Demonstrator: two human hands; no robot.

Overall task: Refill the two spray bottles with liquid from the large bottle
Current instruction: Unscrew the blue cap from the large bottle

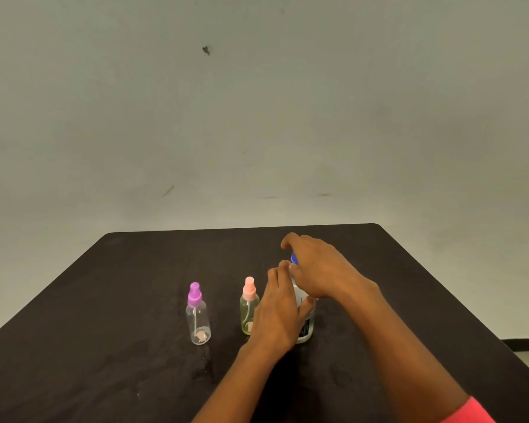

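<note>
The dark label [307,328] on the large bottle [298,290] perhaps carries print, illegible.

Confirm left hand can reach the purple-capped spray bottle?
Probably yes, once the left hand lets go of the large bottle; the purple-capped spray bottle stands apart, with only the pink-capped spray bottle partly between.

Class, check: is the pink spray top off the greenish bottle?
No: the pink spray top sits on the greenish spray bottle; the left hand and right hand are on the large bottle.
</note>
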